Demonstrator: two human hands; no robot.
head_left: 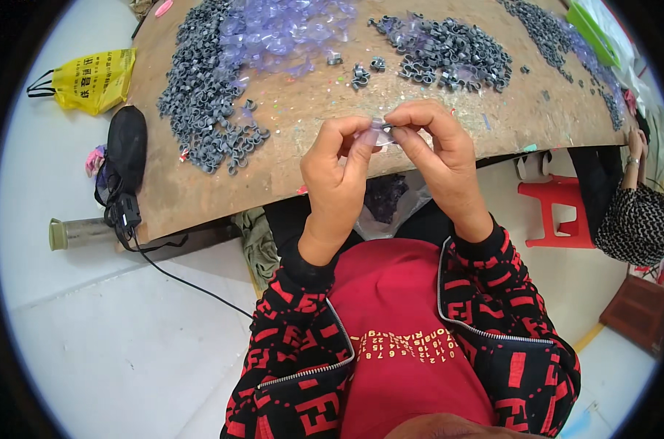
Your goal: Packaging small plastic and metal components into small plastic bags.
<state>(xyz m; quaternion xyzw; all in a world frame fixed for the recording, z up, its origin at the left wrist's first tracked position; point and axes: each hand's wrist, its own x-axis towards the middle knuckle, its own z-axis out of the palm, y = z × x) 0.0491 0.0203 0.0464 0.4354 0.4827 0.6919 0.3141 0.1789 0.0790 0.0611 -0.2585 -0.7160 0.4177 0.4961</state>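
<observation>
Near the table's front edge, my left hand (337,157) pinches a small clear plastic suction cup (382,137) between thumb and forefinger. My right hand (442,150) meets it fingertip to fingertip, closed on a small grey plastic clip (387,126) that touches the clear piece. The fingers partly cover both parts. Beyond my hands lie a heap of grey clips (200,95) at the left, a pile of clear violet-tinted suction cups (288,33) at the back, and another heap of grey clips (456,55) at the right.
A few loose clips (360,76) lie between the heaps on the wooden table (295,110). At the left are a yellow bag (94,80) and a black pouch (127,146) with a cable. A plastic bag (390,208) hangs below the edge. Another person (632,212) sits right, near a red stool (562,212).
</observation>
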